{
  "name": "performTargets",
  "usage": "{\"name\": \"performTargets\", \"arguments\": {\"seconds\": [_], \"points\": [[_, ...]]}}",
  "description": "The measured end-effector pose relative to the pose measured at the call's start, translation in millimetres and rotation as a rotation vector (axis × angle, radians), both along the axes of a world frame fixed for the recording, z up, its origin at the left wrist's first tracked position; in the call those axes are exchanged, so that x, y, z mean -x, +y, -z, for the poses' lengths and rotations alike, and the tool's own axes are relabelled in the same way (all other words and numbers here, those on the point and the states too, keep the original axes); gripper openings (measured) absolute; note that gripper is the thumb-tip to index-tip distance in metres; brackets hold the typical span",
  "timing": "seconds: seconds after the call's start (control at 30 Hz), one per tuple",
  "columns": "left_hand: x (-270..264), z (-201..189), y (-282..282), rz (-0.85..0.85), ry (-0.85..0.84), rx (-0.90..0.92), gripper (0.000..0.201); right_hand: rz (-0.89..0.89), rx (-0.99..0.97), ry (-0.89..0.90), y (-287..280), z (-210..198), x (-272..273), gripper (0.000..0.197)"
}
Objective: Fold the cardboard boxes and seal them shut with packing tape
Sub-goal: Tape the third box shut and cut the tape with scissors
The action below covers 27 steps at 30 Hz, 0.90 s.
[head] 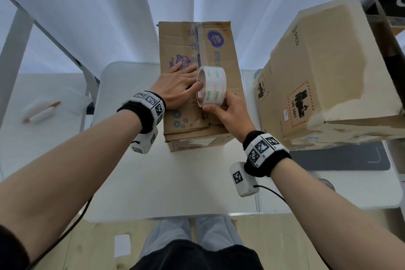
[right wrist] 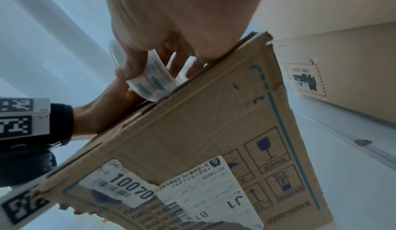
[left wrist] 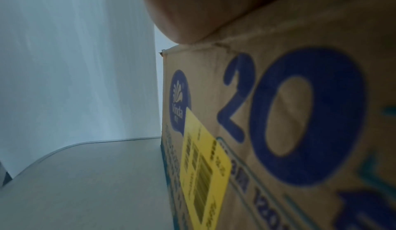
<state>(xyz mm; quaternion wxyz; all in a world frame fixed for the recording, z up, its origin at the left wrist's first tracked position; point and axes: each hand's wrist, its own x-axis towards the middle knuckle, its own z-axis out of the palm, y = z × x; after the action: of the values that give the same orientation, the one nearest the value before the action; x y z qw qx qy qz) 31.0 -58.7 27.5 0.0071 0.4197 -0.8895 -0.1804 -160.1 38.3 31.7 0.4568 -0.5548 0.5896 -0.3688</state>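
A worn cardboard box (head: 219, 55) with blue and purple print stands on the white table (head: 175, 182), its top flaps down. My left hand (head: 175, 85) lies flat on the left flap with straight fingers, its thumb beside the tape roll (head: 213, 85). My right hand (head: 228, 109) grips that roll from the near side and holds it on edge over the centre seam. A clear tape strip (head: 198, 44) runs from the roll along the seam to the far edge. The right wrist view shows the fingers curled round the roll (right wrist: 154, 81) above the box's labelled end (right wrist: 193, 132). In the left wrist view only my palm (left wrist: 203, 4) and the box's side (left wrist: 278, 115) show.
A larger tan box (head: 324, 72) marked UN 3481 stands close on the right. A dark mat (head: 339, 158) lies below it. Two white markers (head: 41, 112) lie on a surface to the left. White curtains hang behind the table.
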Motion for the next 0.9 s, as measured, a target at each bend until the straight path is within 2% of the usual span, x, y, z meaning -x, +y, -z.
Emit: {"name": "performTargets", "arguments": {"seconds": [0.13,0.3,0.47,0.63,0.8,0.9], "points": [[0.0,-3.1,3.3,0.011,-0.025,0.013,0.083,-0.023,-0.013,0.002,0.3,-4.5,1.1,0.039],[0.3,-0.8,2.6,0.020,-0.035,0.004,0.083,-0.074,-0.024,0.040,6.5,-9.5,1.7,0.057],[0.4,1.5,3.3,0.017,-0.035,-0.007,0.084,-0.043,-0.033,-0.089,24.1,-12.0,4.9,0.045],[-2.4,-0.3,1.9,0.043,-0.028,-0.019,0.079,-0.032,-0.082,-0.184,29.5,-11.3,3.9,0.042],[-10.9,-4.7,6.0,0.171,-0.028,0.059,0.079,-0.069,-0.095,-0.119,36.2,-6.8,6.2,0.045],[-11.3,-5.4,23.6,0.131,0.071,0.060,0.089,-0.025,-0.048,-0.097,38.1,-4.2,2.9,0.042]]}}
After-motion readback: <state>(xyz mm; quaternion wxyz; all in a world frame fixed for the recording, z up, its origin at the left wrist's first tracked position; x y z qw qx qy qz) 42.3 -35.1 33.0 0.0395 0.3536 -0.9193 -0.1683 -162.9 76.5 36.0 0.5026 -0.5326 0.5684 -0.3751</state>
